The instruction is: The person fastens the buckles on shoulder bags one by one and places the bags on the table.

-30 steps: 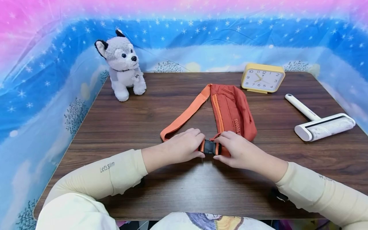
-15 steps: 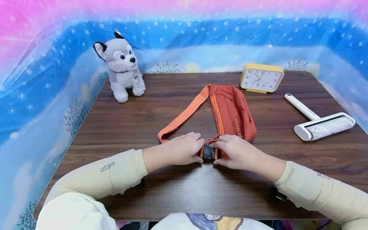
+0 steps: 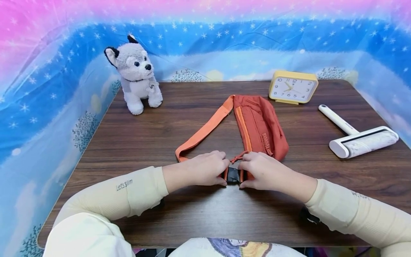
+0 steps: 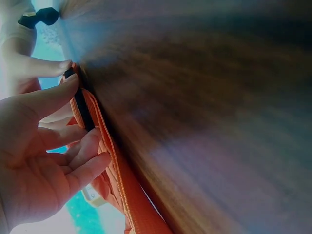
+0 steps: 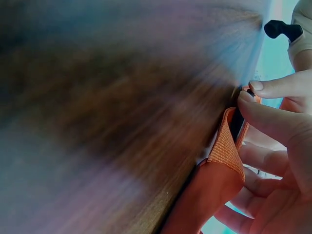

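A rust-orange waist bag [image 3: 260, 125] lies on the brown wooden table [image 3: 147, 135], its orange strap [image 3: 205, 130] looped out to the left. At the near end of the bag is a black side-release buckle [image 3: 233, 175], its two halves together. My left hand [image 3: 205, 168] pinches the buckle's left side between thumb and fingers. From the other side my right hand [image 3: 264, 171] pinches its right end, where webbing [image 5: 229, 141] folds back from the black plastic. In the left wrist view the buckle [image 4: 84, 105] shows edge-on, close over the tabletop. A red cord [image 3: 239, 157] lies just behind it.
A plush husky [image 3: 138, 75] sits at the back left of the table. At the back right stands a yellow clock [image 3: 293, 87], with a white lint roller [image 3: 363, 142] nearer on the right. A patterned cloth [image 3: 224, 43] hangs behind the table.
Both hands have shifted slightly toward the body with the buckle between them. The near end of the bag and strap has come along a little, showing more of the red cord.
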A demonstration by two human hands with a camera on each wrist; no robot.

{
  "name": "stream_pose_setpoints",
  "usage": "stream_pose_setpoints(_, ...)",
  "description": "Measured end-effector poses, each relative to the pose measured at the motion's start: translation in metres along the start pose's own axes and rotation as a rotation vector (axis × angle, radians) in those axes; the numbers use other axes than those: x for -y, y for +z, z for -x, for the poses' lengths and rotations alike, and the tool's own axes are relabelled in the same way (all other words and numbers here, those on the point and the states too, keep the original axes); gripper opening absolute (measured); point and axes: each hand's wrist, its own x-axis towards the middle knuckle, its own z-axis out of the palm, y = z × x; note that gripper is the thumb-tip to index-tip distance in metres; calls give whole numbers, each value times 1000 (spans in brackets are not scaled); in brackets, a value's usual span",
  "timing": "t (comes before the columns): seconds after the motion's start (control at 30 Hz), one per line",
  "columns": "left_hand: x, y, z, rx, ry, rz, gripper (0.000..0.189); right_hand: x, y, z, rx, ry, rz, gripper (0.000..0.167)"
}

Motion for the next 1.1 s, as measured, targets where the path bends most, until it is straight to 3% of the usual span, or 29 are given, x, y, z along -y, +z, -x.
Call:
stream_pose_setpoints(0.53, -4, 4, -3, -34, -22, -14, 45, -6, 0, 2, 35, -1, -26, 44)
stream_pose_setpoints(0.83, -1, 3, -1, -37, -25, 35, 51, -5, -2, 3, 59, 25, -76, 46)
stream_pose_setpoints(0.97, 2, 0, 3, -93, -7, 46, 52, -8, -6, 4, 47, 39, -156, 36)
stream_pose_setpoints(1.1, 11, -5, 5, -217, 33, 47, 50, -13, -14, 3, -12, 46, -164, 27)
